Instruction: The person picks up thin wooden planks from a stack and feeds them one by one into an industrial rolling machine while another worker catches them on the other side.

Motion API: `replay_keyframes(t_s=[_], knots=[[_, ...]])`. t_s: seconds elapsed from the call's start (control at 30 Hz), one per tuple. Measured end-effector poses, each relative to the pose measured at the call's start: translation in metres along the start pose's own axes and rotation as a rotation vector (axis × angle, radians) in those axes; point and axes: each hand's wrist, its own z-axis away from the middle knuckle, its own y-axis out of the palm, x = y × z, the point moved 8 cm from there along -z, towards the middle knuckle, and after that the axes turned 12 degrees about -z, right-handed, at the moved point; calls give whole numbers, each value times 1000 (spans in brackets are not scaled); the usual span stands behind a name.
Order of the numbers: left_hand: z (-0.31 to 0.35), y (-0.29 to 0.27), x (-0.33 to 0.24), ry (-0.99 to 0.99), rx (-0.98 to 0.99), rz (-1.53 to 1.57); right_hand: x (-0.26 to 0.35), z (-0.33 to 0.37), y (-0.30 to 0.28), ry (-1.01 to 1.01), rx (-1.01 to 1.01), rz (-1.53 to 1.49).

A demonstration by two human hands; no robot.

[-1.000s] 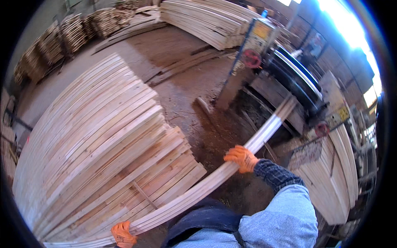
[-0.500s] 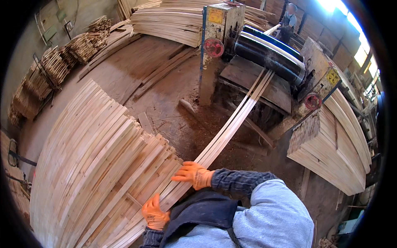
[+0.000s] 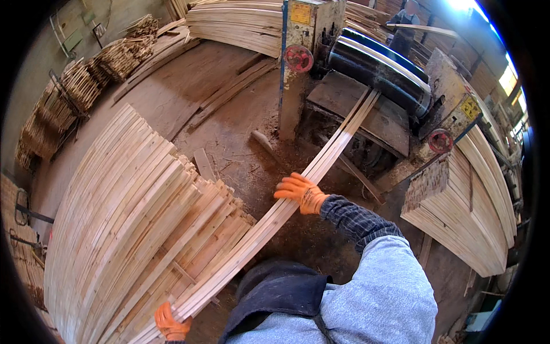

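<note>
Several long, pale wooden strips (image 3: pixel 264 221) lie side by side. They run from the lower left up to the planing machine (image 3: pixel 378 77), where their far ends pass over its metal bed (image 3: pixel 338 94) beneath the dark roller. My right hand (image 3: pixel 301 193), in an orange glove, rests across the top of these strips at mid-length, its fingers stretched out flat. At the lower left my left hand (image 3: pixel 172 322), also gloved in orange, has its fingers curled around the edge of the strips. The left thumb is hard to make out.
To the left is a large stack of planks (image 3: pixel 120 229). Another stack (image 3: pixel 458 209) stands at right, beside the machine. Loose boards (image 3: pixel 229 94) and a wood offcut (image 3: pixel 264 143) lie on the floor. Behind the machine a person (image 3: pixel 404 34) holds a board (image 3: pixel 427 28).
My right hand has moved forward along the strips toward the machine. My left hand has gone down and left. Behind the machine, a board now extends rightward from the person.
</note>
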Motion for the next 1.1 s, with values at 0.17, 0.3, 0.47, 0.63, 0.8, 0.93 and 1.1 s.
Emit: replay_keyframes(t_s=[0.17, 0.3, 0.47, 0.63, 0.8, 0.93, 1.1], knots=[[-26, 27, -29, -66, -44, 89, 18, -21, -3, 63, -43, 26], [-52, 13, -99, -82, -25, 126, 86, -34, 27, -255, 53, -186], [-65, 18, -160, -31, 9, 295, 190, -36, 65, -500, 242, -288], [-40, 1, -136, 73, 5, 268, 191, -31, 71, -495, 187, -230], [63, 4, -4, -72, 149, -22, 139, -33, 37, -329, 312, -126], [100, 2, 62, -186, 252, -169, 82, -25, 28, -183, 282, 1], [71, 19, 27, -147, 245, 15, 32, -25, 1, 73, 372, 216]])
